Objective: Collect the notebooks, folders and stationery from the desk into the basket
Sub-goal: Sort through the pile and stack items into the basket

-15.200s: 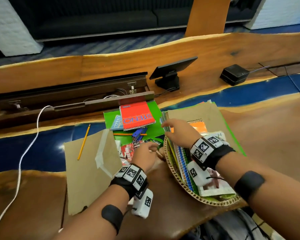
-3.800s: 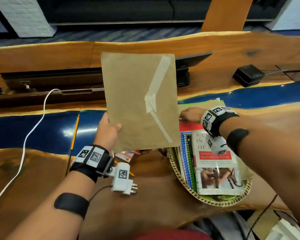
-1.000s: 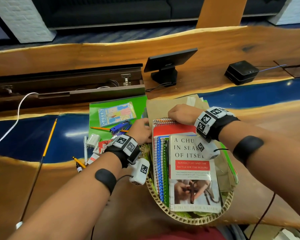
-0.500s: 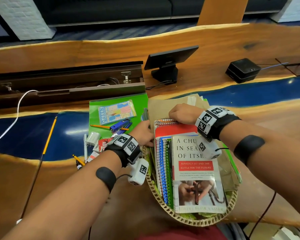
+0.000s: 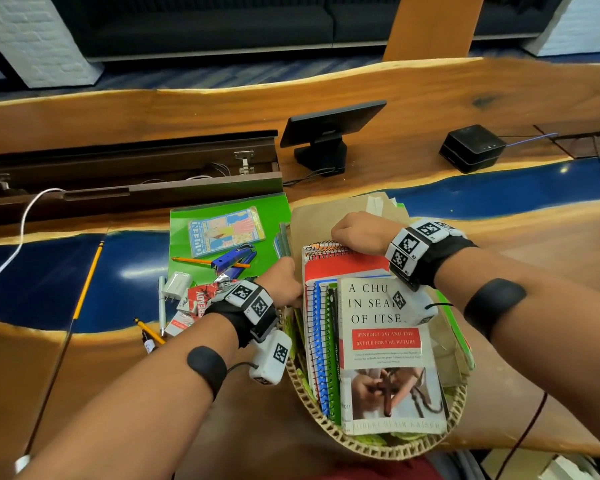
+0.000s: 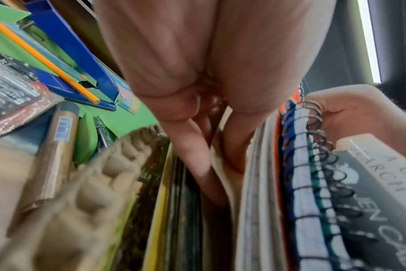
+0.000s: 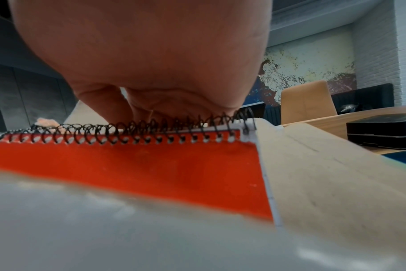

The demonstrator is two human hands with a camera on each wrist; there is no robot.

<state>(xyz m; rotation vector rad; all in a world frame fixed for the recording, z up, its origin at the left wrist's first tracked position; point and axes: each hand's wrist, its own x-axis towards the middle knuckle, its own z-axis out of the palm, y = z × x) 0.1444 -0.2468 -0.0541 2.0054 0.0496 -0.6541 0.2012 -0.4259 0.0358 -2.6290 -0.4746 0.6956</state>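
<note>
1. The basket (image 5: pixel 368 445) is seen at about 5 o'clock in the head view, packed with notebooks stood on edge and a book (image 5: pixel 388 358) laid on top.
2. The right hand (image 5: pixel 357 232) is curled over the spiral edge of the red notebook (image 5: pixel 343 266) at the stack's far end; the fingers are closed around it.
3. The left hand (image 5: pixel 284 282) is pushed between the sheets at the basket's left rim; in the left wrist view its fingers (image 6: pixel 197 155) lie nearly straight, with a pale sheet between finger and thumb, and a firm pinch cannot be told.
4. At 10 o'clock of the basket, the green folder (image 5: pixel 222 216), stapler (image 5: pixel 232 258) and pencils (image 5: pixel 87 275) are left on the desk.
5. Risk is judged as follows: the stack overhangs the rim, so a hard push could tip the basket or slide the book off; spirals could snag on each other.
</note>
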